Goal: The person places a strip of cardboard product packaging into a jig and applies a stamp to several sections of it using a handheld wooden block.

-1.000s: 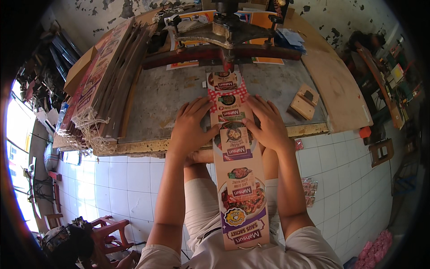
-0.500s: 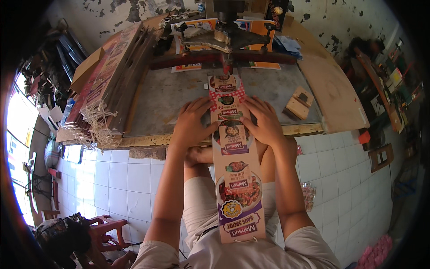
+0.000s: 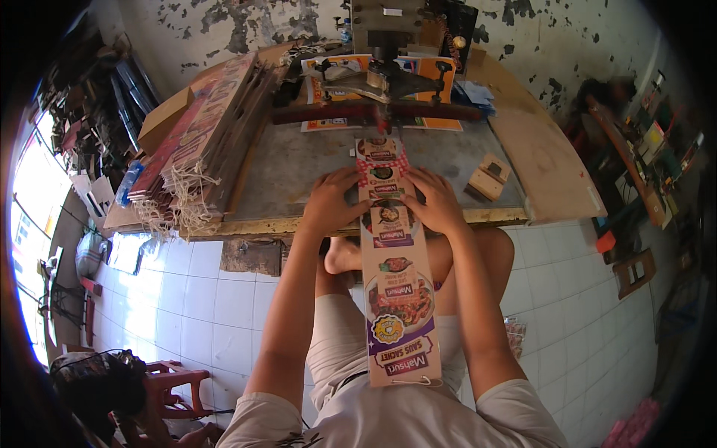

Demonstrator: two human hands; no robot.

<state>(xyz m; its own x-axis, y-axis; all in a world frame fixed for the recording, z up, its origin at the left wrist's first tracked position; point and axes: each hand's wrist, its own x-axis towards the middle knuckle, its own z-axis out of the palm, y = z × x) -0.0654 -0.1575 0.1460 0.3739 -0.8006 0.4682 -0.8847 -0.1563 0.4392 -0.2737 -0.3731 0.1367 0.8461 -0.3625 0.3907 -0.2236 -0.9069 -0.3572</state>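
Your left hand (image 3: 328, 201) and right hand (image 3: 438, 203) flank a long printed cardboard strip (image 3: 393, 252).
Each grip is spread, thumb on the strip, which crosses the near edge of the worktop (image 3: 295, 175) around its middle, reaching over your lap (image 3: 340, 328).

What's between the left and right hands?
Head view: the long printed card runs between the left hand and the right hand, a thumb at each side.

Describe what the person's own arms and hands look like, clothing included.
The left sleeve and right sleeve are short, loose and pale greyish beige. Below them, the left hand and right hand are bare: no gloves, watch or bracelet shows.
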